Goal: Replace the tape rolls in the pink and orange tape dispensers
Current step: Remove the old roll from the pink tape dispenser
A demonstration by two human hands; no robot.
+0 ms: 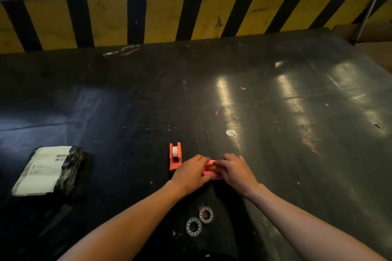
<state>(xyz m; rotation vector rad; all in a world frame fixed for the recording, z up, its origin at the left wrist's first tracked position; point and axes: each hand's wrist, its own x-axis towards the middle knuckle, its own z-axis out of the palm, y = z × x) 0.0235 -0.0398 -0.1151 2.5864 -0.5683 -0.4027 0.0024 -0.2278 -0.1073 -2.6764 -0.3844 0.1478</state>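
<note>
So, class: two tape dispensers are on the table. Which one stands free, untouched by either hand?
The orange dispenser, standing alone with a white roll inside. The pink dispenser is gripped by the left hand and right hand.

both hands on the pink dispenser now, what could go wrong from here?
1. The left hand sits right beside the orange dispenser; a slip could knock it over.
2. The two loose tape rolls lie under the forearms and may get swept away.
3. Both hands hide the pink dispenser, so seating cannot be checked.

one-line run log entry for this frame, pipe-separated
phase: working pink dispenser | left hand: on it | right hand: on it | orange dispenser: upright, white roll in, untouched | two tape rolls: lying nearer the person
</note>
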